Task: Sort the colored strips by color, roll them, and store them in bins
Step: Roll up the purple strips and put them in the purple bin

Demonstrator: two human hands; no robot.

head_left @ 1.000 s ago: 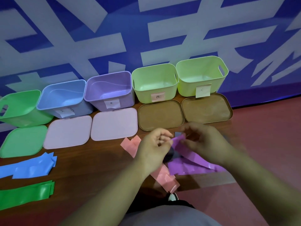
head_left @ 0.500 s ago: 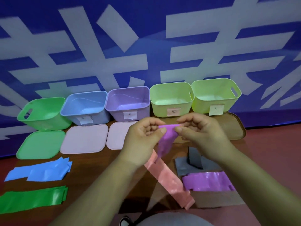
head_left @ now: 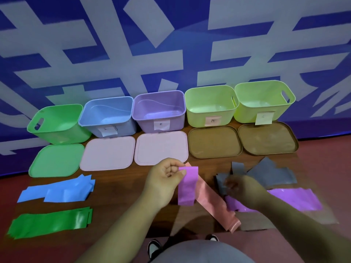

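My left hand [head_left: 165, 179] pinches the top corner of a purple strip [head_left: 187, 185], which hangs down above the table. Under it a pink strip [head_left: 212, 202] lies slanted toward the near edge. My right hand [head_left: 241, 186], blurred and holding nothing, hovers over the grey strips [head_left: 269, 173]. More purple strips [head_left: 296, 199] lie to the right. Blue strips [head_left: 57, 190] and green strips [head_left: 49, 223] lie at the left. Along the wall stand a green bin [head_left: 57, 124], a blue bin [head_left: 108, 116], a purple bin [head_left: 159, 111] and two lime bins [head_left: 209, 105] [head_left: 264, 101].
A lid lies in front of each bin: a green lid [head_left: 55, 160], two pink lids [head_left: 108, 152] [head_left: 161, 147] and two brown lids [head_left: 214, 141] [head_left: 266, 137]. The wooden table [head_left: 121, 186] ends close to my body; shoes show below its edge.
Both hands held the purple strip raised. Now only my left hand holds it, lower down, while my right hand has let go and dropped to the grey strips.
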